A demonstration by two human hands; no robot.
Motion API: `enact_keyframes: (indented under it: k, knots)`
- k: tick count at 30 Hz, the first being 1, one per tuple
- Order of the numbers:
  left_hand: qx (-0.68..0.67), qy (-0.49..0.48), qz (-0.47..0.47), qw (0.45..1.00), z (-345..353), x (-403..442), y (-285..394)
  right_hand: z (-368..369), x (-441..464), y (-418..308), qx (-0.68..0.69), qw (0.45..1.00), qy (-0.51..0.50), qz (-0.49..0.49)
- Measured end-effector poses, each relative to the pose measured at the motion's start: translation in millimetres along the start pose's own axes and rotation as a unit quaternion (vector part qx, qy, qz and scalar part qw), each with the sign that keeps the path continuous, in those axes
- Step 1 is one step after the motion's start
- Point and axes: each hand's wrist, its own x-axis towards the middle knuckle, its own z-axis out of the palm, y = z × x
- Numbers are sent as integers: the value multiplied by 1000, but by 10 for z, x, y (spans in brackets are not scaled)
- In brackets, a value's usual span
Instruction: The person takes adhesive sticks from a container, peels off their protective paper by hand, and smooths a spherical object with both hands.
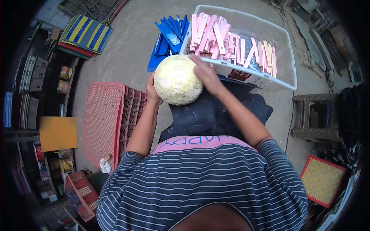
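Note:
A pale yellow ball [178, 80], its surface patched with overlapping strips like papier-mâché, is held up in front of me between both hands. My left hand [152, 89] cups its left side, with part of the fingers hidden behind the ball. Against its upper right side lies my right hand [207, 74], slightly blurred, the fingers reaching along the surface. Below the ball, dark cloth [216, 111] covers my lap.
Ahead stands a white plastic crate [287, 50] with many pink wooden strips [210, 34]. Blue strips [169, 36] lie left of it. A red crate [104, 119] is by my left arm, a plastic stool [316, 117] to the right. Shelves [34, 81] line the left.

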Motion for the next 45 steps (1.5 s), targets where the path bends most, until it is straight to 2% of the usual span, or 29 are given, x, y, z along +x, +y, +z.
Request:
enact_keyframes:
  k: [1, 2, 5, 7, 9, 10, 12, 15, 19, 23, 28, 33, 37, 41, 45]
  knots:
    - [-61, 4, -39, 997, -30, 23, 5, 96, -63, -21, -31, 999, 20, 9]
    - [-49, 5, -69, 996, -63, 46, 17, 80, -40, -38, 8, 998, -5, 67]
    - [-24, 25, -162, 986, 144, -47, 400, -84, 116, -454, 181, 975, 5, 126]
    - [-32, 57, -229, 971, 422, -99, 715, -189, 155, -571, 225, 969, 5, 103]
    - [-39, -21, -268, 962, 418, -62, 859, -218, 140, -674, 245, 965, 39, 83]
    - [-27, -48, -285, 957, 524, -126, 1016, -264, 134, -725, 338, 930, 68, 128]
    - [29, -104, -293, 950, 637, -180, 1229, -351, 138, -639, 432, 884, 120, 131]
    - [9, -184, -234, 955, 773, -197, 1360, -483, 114, -647, 523, 826, 167, 129]
    - [133, -197, -80, 968, 1147, -381, 1350, -607, 86, -673, 583, 769, 229, 127]
    - [196, -197, 49, 959, 1376, -496, 1154, -669, 3, -739, 639, 725, 225, 125]
    - [143, -201, 158, 956, 1609, -415, 721, -656, -149, -751, 659, 710, 213, 127]
    - [136, -206, 285, 926, 1660, -341, 412, -590, -308, -885, 676, 691, 206, 151]
    - [314, -213, 415, 827, 1649, -425, 492, -574, -372, -936, 694, 679, 184, 151]
    - [399, -171, 437, 787, 1627, -462, 530, -583, -440, -925, 675, 696, 186, 161]
    - [397, -142, 424, 801, 1473, -522, 606, -505, -577, -873, 620, 728, 208, 205]
